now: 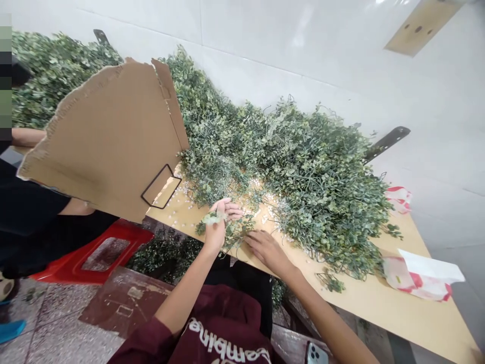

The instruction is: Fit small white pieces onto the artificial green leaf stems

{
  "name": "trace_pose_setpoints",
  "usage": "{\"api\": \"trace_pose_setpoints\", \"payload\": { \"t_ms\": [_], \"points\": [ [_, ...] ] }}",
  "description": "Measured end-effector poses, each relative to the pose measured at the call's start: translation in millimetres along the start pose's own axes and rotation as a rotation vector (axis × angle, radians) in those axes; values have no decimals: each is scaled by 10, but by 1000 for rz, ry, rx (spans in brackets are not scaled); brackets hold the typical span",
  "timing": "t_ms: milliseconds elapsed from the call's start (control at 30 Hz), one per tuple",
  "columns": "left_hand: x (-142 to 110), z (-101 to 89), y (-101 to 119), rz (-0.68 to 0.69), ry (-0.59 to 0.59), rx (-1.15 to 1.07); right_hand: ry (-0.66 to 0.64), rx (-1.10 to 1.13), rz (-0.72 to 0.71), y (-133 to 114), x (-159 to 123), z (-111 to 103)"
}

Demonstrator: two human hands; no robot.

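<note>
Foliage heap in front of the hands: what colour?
The foliage heap is greyish green with some paler yellowish-green leaves; best seen in the head view.

"Which areas of the surface [394,313] are obscured?"
"The cardboard [109,131] hides the near edge's left stretch. The picture's bottom cuts off the near right corner and, below the near edge, the phone [317,354]."
"Unresolved items?"
"White bits [264,218] toward the near edge: too small to identify. Pale leaf [211,218] at the left hand [217,230]: blurred."
</note>
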State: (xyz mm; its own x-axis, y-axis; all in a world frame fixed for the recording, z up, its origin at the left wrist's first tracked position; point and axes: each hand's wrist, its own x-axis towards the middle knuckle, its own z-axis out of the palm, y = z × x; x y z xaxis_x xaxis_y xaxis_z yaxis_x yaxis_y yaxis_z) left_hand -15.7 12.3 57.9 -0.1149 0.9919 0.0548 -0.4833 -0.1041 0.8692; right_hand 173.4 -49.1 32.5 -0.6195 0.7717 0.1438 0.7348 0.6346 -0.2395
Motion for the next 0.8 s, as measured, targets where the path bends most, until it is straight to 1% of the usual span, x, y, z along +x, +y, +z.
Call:
{"api": "trace_pose_setpoints", "payload": {
  "t_ms": [67, 167, 300, 400, 467, 500, 567, 633, 667, 733, 767, 800],
  "points": [
    [11, -28, 90, 46, 36, -10, -3, -27, -14, 2, 23, -31],
    [29, -90, 240, 118, 112, -45, -46, -71, -4, -24, 69, -63],
    [15, -181, 445, 181, 198, -153, -89, -138, 25, -26, 163, -29],
    [-20, -249, 568, 246, 265, -190, -91, -149, 16, 63, 273, -32],
    [-41, -292, 626, 278, 311, -200, -52, -104, 9, 166, 361, -117],
    [-48, -311, 649, 286, 329, -207, -16, -67, 7, 227, 405, -197],
    [-55, -342, 688, 292, 352, -231, 84, 11, 16, 364, 486, -435],
    [-55, -362, 721, 302, 361, -257, 218, 37, 43, 518, 540, -766],
    [-53, -369, 736, 308, 366, -265, 296, 10, 63, 603, 552, -954],
    [-49, -378, 762, 317, 383, -272, 487, -114, 177, 785, 540, -1339],
    [-49, -381, 770, 316, 391, -277, 600, -193, 259, 877, 518, -1519],
    [-49, -382, 776, 313, 396, -286, 688, -270, 350, 962, 489, -1678]
  ]
}}
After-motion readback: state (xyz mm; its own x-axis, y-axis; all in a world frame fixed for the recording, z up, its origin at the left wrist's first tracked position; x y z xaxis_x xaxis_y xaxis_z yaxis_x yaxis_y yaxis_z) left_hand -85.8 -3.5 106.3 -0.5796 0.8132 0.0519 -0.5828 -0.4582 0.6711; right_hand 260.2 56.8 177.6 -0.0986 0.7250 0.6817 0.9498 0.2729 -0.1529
